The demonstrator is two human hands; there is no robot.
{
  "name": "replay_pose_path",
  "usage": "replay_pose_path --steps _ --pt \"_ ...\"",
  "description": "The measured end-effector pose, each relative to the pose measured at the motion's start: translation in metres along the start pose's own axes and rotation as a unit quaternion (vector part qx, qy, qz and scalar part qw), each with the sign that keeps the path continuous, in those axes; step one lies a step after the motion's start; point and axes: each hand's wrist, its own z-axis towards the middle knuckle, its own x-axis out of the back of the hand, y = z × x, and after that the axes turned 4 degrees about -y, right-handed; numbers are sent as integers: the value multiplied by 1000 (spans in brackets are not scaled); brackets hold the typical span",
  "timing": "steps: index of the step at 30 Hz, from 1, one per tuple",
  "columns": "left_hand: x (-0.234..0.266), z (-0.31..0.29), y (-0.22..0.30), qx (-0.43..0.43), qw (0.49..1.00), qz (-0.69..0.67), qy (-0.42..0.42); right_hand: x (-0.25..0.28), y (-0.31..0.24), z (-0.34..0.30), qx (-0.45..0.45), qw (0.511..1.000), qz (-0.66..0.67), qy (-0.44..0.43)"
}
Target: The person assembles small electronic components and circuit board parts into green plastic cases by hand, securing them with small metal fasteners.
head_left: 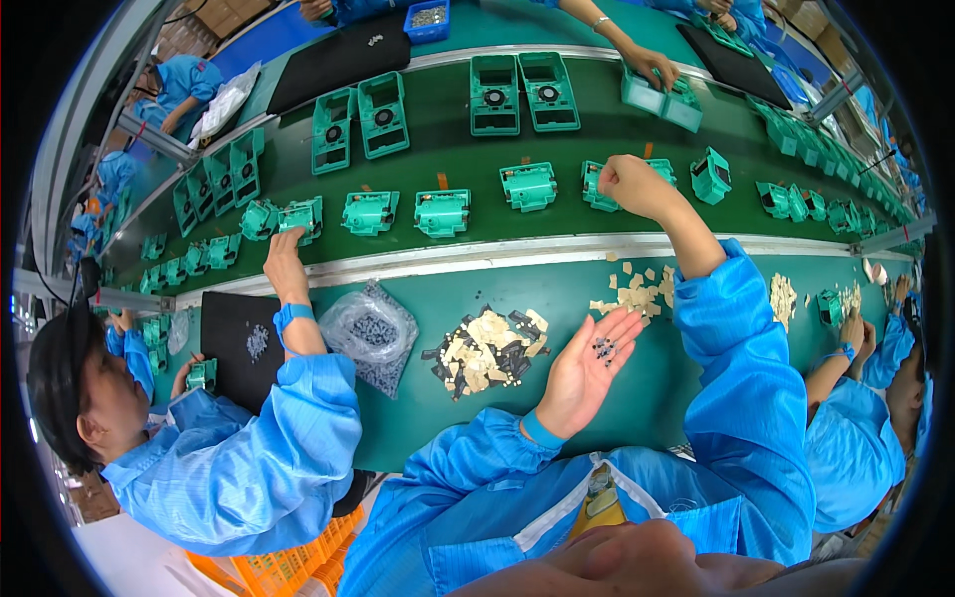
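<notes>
My left hand (587, 373) lies palm up with its fingers stretched out, above the green bench. Several small dark pieces (604, 350) rest loose on the palm, near the base of the fingers. My right hand (637, 186) reaches over the conveyor belt with its fingers curled into a pinch. It is at a green plastic housing (595, 185), whose right part it covers. Its fingertips are partly hidden, and I cannot make out what is between them. Another green housing (660, 171) shows just behind the wrist.
Cream and black scraps (485, 350) form a pile left of my left hand. A plastic bag (372, 333) of small grey parts stands beside them. More cream scraps (637, 296) lie under my right forearm. A co-worker's hand (286, 264) touches a housing at left; another hand (652, 66) works across the belt (428, 159).
</notes>
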Motion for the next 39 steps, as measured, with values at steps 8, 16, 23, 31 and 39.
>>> replay_pose_path --steps 8,16,23,31,39 --pt "2 1 -1 5 1000 -1 -2 -2 2 5 1 999 14 -30" --pt "1 1 -1 6 1000 -2 -1 -10 3 7 5 999 -7 -35" --pt "0 0 0 3 1000 -5 -4 -21 -4 10 18 998 -58 4" --pt "-1 2 -1 4 1000 -2 -2 -22 2 9 -2 999 27 32" --pt "3 5 3 -20 999 -31 10 -28 -6 9 45 998 -13 49"
